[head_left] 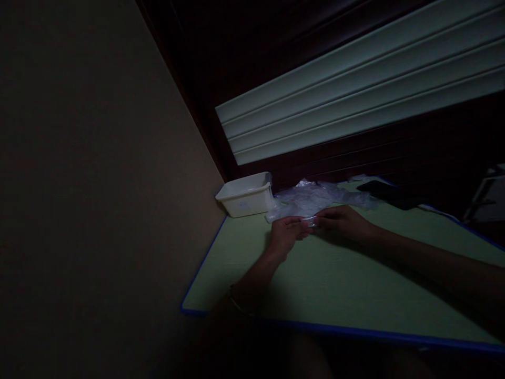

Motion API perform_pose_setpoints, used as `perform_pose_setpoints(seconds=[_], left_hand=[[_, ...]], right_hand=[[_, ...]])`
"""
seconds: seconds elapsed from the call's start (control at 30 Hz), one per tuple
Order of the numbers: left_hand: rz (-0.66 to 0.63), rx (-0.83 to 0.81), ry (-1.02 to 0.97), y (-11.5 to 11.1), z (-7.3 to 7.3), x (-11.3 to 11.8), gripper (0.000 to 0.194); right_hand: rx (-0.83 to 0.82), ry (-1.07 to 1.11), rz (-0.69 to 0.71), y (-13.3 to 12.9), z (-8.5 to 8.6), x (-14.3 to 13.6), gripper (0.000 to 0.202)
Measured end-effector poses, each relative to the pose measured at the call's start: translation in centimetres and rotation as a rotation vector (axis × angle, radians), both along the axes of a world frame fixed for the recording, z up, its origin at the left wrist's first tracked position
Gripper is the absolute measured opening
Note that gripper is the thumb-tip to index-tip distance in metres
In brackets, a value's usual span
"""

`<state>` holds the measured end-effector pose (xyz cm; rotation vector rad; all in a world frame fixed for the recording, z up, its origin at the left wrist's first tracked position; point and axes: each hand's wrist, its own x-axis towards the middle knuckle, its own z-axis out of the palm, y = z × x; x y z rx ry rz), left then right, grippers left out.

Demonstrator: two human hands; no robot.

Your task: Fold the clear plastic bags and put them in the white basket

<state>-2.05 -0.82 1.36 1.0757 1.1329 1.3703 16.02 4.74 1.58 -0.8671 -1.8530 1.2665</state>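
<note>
Clear piece [310, 221]: A small, shiny item was found between the fingertips of both hands, at the near edge of the plastic [310, 196]. Its exact nature could not be made out in the dim light, nor whether it was raised or rested on the table [355, 287].
Left hand [286, 234]: The near end appeared to be pinched between thumb and fingers, with the other fingers loosely curled.
Right hand [341, 220]: The opposite end appeared to be pinched likewise; the thumb was partly hidden.
Handling: The two-ended pinch was judged sound. A light, even pull was considered advisable, with the fingertips kept close to the ends, since thin material would be easily creased or slipped. More light was judged desirable.
Plastic: A crumpled, clear heap was noted directly behind the hands. It was judged the chief obstruction, as loose folds could be caught by the fingers.
Bin [245, 201]: A white, open container was observed left of the plastic, near the wall [118, 184]; a small label was seen on its front. Its contents could not be seen.
Dark object [389, 192]: A flat, black item was noted at the far right, beyond the right forearm, beside the plastic.
Front area: Bare green surface with blue edging [355, 332] was observed; no obstruction was recorded there.
</note>
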Motion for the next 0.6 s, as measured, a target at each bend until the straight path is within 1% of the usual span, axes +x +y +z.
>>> perform_pose_setpoints(seconds=[0.07,0.23,0.43,0.53,0.6], left_hand=[[0.015,0.004,0.009,0.07,-0.09,-0.05,0.028],[0.022,0.000,-0.006,0.05,-0.19,-0.17,0.031],[0.034,-0.031,-0.037,-0.08,0.06,-0.22,0.027],[0.062,-0.032,-0.057,-0.04,0.24,-0.34,0.024],[0.084,-0.030,-0.065,0.03,0.34,-0.58,0.024]], right_hand=[[0.001,-0.002,-0.002,0.06,-0.02,0.00,0.039],[-0.049,0.072,0.023,0.07,-0.08,-0.08,0.034],[-0.126,0.110,-0.024,-0.48,0.34,-0.22,0.035],[-0.145,0.137,-0.033,-0.35,0.05,-0.16,0.035],[-0.170,0.130,-0.002,-0.21,-0.40,-0.13,0.036]])
